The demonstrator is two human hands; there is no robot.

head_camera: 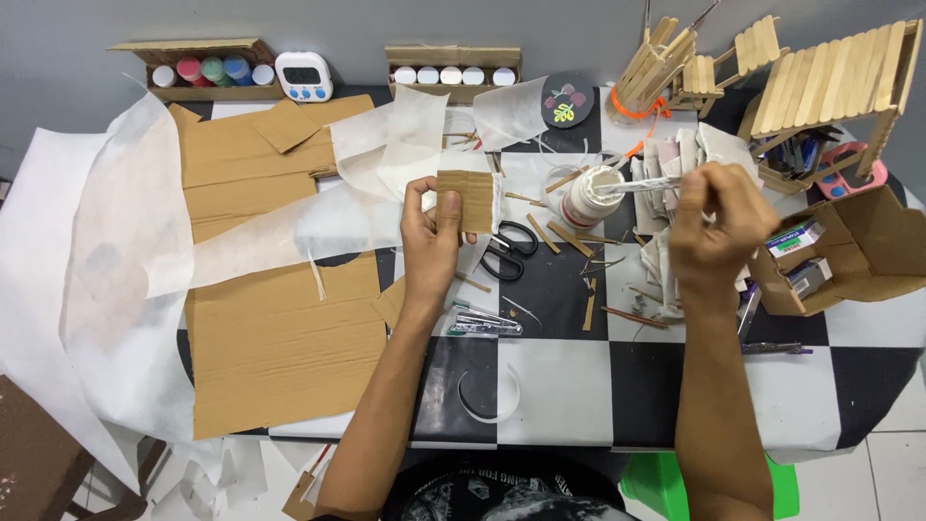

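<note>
Gluing step, by the look of it. Left hand pinches a small rectangle of corrugated cardboard between thumb and fingers, held upright above the checkered table, corrugations running vertical, a strip of white along its right edge. Right hand is closed around a thin stick applicator, held roughly level, its tip reaching left into the mouth of the white glue bottle, which stands open between the two hands, just right of the cardboard piece and not touching it. Can't tell how much glue is on the tip. Black-handled scissors lie just below the cardboard piece, a metal clip or cutter nearer the body, loose wooden sticks scattered round the bottle. Large cardboard sheets and translucent white paper cover the left half of the table. Back right: a stick-built roof frame and a bundle of flat sticks in a cup; open cardboard box at right. My read: loading the applicator. Next move needs the tip lifted clear of the bottle neck without dragging, then carried left to the cardboard edge while the left hand keeps the piece steady and angled toward it.
</note>
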